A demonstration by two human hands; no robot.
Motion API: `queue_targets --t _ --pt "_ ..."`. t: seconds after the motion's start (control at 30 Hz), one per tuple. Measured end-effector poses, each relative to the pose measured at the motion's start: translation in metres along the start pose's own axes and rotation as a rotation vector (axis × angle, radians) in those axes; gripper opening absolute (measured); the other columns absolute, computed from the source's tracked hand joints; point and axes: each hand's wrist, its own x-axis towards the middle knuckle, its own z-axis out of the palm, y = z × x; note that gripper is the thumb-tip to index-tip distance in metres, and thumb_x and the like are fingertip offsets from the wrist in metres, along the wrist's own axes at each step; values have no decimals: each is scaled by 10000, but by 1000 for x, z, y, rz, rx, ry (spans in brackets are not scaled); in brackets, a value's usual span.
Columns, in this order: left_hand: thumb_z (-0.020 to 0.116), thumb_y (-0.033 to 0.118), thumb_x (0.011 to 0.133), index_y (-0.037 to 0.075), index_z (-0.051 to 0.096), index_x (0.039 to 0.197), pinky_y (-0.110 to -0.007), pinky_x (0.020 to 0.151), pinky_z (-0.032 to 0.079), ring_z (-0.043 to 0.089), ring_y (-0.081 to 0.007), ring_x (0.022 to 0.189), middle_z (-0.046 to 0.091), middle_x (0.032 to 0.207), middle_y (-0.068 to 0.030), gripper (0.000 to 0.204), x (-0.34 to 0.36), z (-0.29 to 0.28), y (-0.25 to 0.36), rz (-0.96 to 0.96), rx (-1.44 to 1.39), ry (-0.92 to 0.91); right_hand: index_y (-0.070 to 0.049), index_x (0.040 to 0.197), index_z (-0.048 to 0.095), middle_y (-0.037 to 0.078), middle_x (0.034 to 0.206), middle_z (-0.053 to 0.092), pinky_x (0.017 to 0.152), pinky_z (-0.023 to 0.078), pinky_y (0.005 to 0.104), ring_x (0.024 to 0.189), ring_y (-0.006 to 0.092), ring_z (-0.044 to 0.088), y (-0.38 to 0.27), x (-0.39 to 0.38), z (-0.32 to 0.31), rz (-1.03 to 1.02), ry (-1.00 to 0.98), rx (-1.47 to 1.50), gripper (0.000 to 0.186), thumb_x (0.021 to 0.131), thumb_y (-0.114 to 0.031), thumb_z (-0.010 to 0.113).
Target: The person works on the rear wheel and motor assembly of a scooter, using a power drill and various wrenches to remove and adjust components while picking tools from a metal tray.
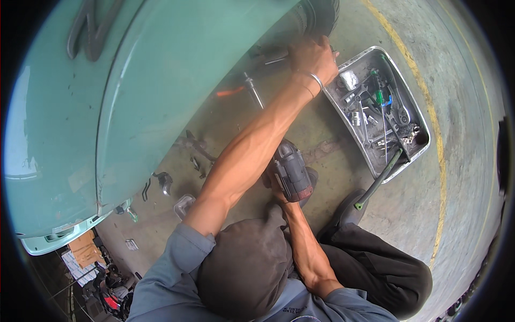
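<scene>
My left hand (314, 60), with a metal bracelet at its wrist, is closed low beside the teal car body (161, 96), near the tyre (323, 19). Whatever its fingers hold is hidden. Under my left forearm, my right hand (277, 189) grips a dark power impact wrench (292, 173) with a reddish end. A long shiny extension bar (254, 92) shows beyond the forearm, seemingly in line with the wrench. Right of my left hand lies a grey metal tray (418, 115) holding spanners, sockets, a ratchet (401, 114) and a green-handled screwdriver (380, 96).
A green bar (380, 182) leans over the tray's near edge towards my shoe (351, 209). Small metal parts (163, 183) and a clear plastic container (184, 205) lie on the floor by the car. Cardboard (86, 249) stands at lower left. A yellow line (441, 161) crosses the floor.
</scene>
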Motion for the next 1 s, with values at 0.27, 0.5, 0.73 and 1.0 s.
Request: queue_targets --t 0.27,0.5,0.73,1.0 --pt "519 398 960 -18 483 1310 -678 1024 345 612 -503 1092 617 1146 -330 545 0 -4 -2 -21 -23 5 -45 1273 610 96 1182 673 862 534 328 1033 199 652 -37 2 23 -433 145 -179 403 872 -49 656" --pt "509 394 970 -37 496 1271 -651 992 388 631 -493 1062 635 1100 -344 526 2 -4 -10 -49 -16 33 -40 1184 672 77 1037 720 797 545 316 903 188 684 -55 4 17 -568 197 -514 368 820 -57 721" --pt "499 373 974 -51 499 1279 -571 923 455 658 -486 990 665 1054 -317 522 8 -3 -20 -102 -64 -47 -49 1149 637 61 952 663 716 515 335 834 184 639 -10 0 16 -122 151 304 299 856 -62 700" --pt "490 383 982 -37 493 1303 -645 1023 360 608 -508 1095 625 1144 -335 529 -5 3 -20 -82 57 1 -83 1384 485 107 1329 570 984 486 363 1197 218 572 -11 3 12 -315 45 -90 444 960 -142 605"
